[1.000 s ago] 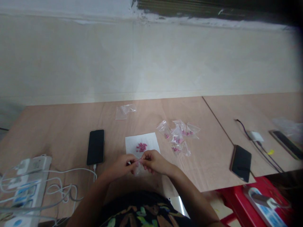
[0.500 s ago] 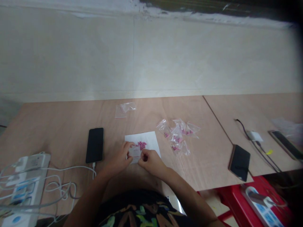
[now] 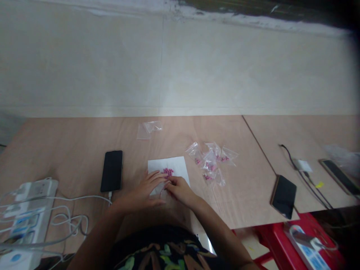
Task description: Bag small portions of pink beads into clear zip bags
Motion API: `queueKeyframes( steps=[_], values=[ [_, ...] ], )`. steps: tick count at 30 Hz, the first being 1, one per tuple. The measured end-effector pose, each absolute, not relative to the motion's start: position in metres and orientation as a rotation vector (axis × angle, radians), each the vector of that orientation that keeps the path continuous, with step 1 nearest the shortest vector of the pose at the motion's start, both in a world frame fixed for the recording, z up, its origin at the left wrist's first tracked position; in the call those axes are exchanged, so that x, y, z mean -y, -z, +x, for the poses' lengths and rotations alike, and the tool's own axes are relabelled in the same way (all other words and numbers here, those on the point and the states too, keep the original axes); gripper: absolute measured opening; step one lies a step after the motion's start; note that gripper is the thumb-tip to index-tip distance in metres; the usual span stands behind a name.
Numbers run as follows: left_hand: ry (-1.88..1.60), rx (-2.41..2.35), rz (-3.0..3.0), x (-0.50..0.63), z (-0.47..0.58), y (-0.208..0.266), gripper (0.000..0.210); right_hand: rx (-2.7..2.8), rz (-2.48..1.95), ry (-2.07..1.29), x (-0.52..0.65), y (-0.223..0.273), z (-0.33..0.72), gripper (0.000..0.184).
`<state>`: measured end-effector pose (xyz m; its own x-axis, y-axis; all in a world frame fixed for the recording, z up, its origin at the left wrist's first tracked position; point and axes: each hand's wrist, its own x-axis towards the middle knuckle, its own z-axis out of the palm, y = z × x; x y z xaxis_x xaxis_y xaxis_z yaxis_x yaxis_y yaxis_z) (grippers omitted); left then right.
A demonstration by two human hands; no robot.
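Handling small goods over a white paper sheet [image 3: 181,168], which serves as landmark on the worktop [image 3: 129,140]; the pink beads [image 3: 168,171] lie heaped on the sheet, just beyond the fingertips. The left hand [image 3: 144,193] reaches over the sheet's left near part, its grip wide, thumb well apart from the extended fingers; the right hand [image 3: 181,191] lies over the sheet's right near part, its grip narrow, thumb and forefinger drawn together; a clear edge, seemingly of a small bag [image 3: 162,193], shows between the hands at the sheet's near side, though whether the right grip pinches it cannot be told. Good handling would probably have one hand steady the film while the other works lightly at its edge; fingers are best lifted clear of the heap, since beads so small would likely roll off the sheet if brushed. Bead-holding bags [image 3: 209,165] lie right of the sheet, flat clear bags [image 3: 144,132] beyond it and a black phone [image 3: 111,171] to its left; none of these crowds the hands.
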<state>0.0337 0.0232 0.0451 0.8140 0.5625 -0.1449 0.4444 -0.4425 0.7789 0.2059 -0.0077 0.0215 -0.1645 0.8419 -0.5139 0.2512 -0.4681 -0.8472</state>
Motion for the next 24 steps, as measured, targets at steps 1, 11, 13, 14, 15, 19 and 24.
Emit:
queueKeyframes(
  steps=[1, 11, 13, 14, 15, 19, 24],
  values=[
    [-0.158, -0.718, 2.090, -0.024, 0.033, -0.045, 0.055, 1.183, -1.583, -1.752, 0.008, -0.020, 0.208, 0.010],
    [-0.153, -0.761, 1.916, -0.030, 0.032, -0.038, 0.039, 1.096, -1.250, -2.062, 0.007, -0.019, 0.226, 0.028],
    [-0.196, -0.820, 1.876, -0.032, 0.028, -0.033, 0.040, 1.113, -1.336, -1.891, 0.004, -0.016, 0.231, 0.032],
    [-0.213, -0.852, 1.861, -0.033, 0.026, -0.030, 0.041, 1.140, -1.437, -1.721, 0.001, -0.011, 0.233, 0.029],
    [-0.224, -0.881, 1.851, -0.034, 0.025, -0.028, 0.043, 1.179, -1.553, -1.519, -0.002, -0.004, 0.235, 0.025],
    [-0.270, -0.962, 1.846, -0.038, 0.020, -0.020, 0.051, 1.439, -1.821, -0.967, -0.010, 0.034, 0.235, 0.014],
    [-0.286, -0.997, 1.872, -0.040, 0.019, -0.012, 0.050, 1.520, -1.838, -0.899, -0.011, 0.054, 0.234, 0.006]
  ],
)
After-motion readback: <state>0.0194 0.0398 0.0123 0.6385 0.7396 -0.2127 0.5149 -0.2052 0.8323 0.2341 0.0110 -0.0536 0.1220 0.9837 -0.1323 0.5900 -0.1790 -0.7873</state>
